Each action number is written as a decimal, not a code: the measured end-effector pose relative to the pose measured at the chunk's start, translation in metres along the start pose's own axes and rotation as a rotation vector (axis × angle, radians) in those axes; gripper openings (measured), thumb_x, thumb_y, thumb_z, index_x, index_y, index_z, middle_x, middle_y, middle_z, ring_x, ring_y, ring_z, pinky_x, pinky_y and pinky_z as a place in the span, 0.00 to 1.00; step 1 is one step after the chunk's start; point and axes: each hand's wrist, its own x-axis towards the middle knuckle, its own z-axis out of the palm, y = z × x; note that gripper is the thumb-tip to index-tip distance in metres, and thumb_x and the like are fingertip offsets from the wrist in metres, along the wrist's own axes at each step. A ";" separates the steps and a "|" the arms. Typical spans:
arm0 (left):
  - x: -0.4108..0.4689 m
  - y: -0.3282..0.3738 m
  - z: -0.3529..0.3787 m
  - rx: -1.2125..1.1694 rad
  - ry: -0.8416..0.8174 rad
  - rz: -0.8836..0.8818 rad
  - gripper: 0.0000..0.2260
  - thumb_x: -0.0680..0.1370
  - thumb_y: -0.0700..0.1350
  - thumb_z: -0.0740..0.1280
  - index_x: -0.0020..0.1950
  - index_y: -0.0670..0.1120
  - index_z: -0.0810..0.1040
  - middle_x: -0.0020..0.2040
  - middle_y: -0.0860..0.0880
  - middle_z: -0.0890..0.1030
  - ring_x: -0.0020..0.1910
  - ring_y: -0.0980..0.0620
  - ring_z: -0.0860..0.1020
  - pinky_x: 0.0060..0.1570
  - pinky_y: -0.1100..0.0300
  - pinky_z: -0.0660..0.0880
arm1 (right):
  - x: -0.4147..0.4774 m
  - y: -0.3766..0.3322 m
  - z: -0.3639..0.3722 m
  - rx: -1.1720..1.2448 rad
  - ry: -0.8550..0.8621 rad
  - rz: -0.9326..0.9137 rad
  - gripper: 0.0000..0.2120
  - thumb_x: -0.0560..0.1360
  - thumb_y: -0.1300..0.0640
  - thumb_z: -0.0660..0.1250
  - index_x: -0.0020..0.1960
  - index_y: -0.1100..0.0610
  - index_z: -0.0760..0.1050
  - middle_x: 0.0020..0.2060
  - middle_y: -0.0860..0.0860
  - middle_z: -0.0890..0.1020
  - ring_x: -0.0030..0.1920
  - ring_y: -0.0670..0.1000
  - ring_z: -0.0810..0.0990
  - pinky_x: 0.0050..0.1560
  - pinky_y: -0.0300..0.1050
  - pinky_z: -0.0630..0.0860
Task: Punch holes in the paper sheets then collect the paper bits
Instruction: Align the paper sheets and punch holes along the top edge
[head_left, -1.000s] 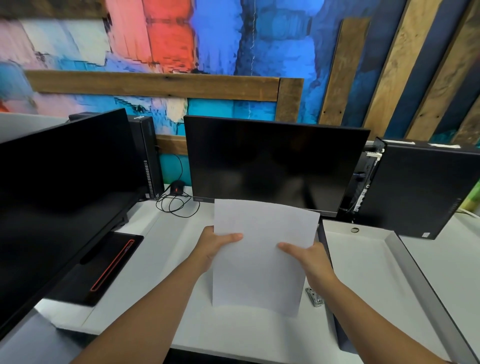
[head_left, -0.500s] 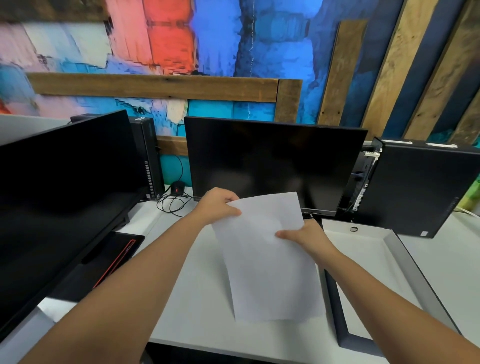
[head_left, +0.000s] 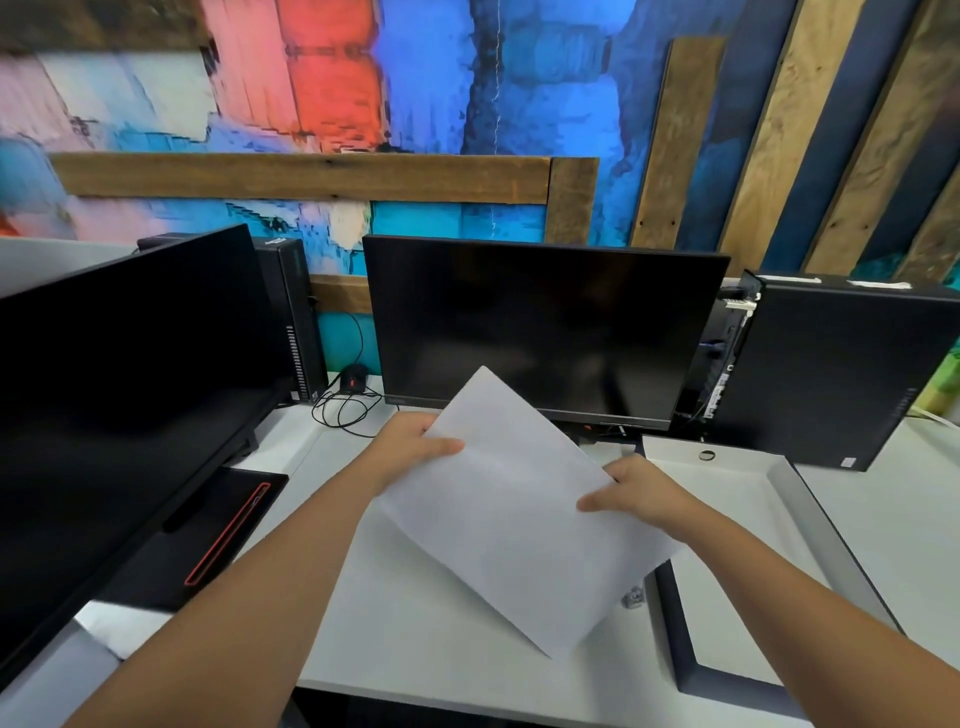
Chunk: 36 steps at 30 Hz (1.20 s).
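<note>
A white paper sheet (head_left: 511, 514) hangs in the air over the white desk, turned diagonally with one corner up toward the monitor. My left hand (head_left: 410, 447) pinches its upper left edge, thumb on top. My right hand (head_left: 634, 491) pinches its right edge. A small metal hole punch (head_left: 632, 597) lies on the desk just below the sheet's right side, mostly hidden by the paper.
A dark monitor (head_left: 540, 327) stands behind the sheet and a second monitor (head_left: 119, 384) on the left. A shallow white tray (head_left: 779, 467) with a dark rim lies at the right. A black computer case (head_left: 831, 369) stands behind it. A mouse with a coiled cable (head_left: 353, 376) lies at the back.
Both hands have turned the sheet clockwise from upright to diagonal. The left hand rose toward the monitor, and the right hand moved right; the hole punch shows again.
</note>
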 end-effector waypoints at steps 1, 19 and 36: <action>-0.002 -0.007 -0.002 -0.035 0.017 -0.013 0.04 0.72 0.41 0.73 0.45 0.43 0.83 0.37 0.50 0.85 0.36 0.53 0.83 0.38 0.60 0.79 | 0.000 0.008 -0.003 -0.019 -0.001 0.006 0.04 0.67 0.57 0.76 0.36 0.57 0.82 0.39 0.53 0.85 0.40 0.53 0.83 0.44 0.44 0.78; -0.032 -0.088 0.012 -0.474 0.172 -0.237 0.08 0.73 0.36 0.69 0.52 0.41 0.81 0.50 0.43 0.84 0.50 0.43 0.82 0.50 0.53 0.77 | -0.012 0.053 0.027 0.780 0.108 -0.018 0.16 0.66 0.64 0.76 0.53 0.62 0.81 0.48 0.59 0.85 0.50 0.61 0.83 0.55 0.56 0.78; -0.037 -0.076 0.014 -0.495 0.162 -0.229 0.17 0.61 0.39 0.76 0.49 0.40 0.82 0.46 0.41 0.85 0.45 0.43 0.83 0.45 0.54 0.79 | -0.016 0.058 0.035 0.733 0.121 -0.043 0.26 0.55 0.53 0.80 0.51 0.60 0.82 0.47 0.58 0.85 0.48 0.59 0.84 0.52 0.54 0.79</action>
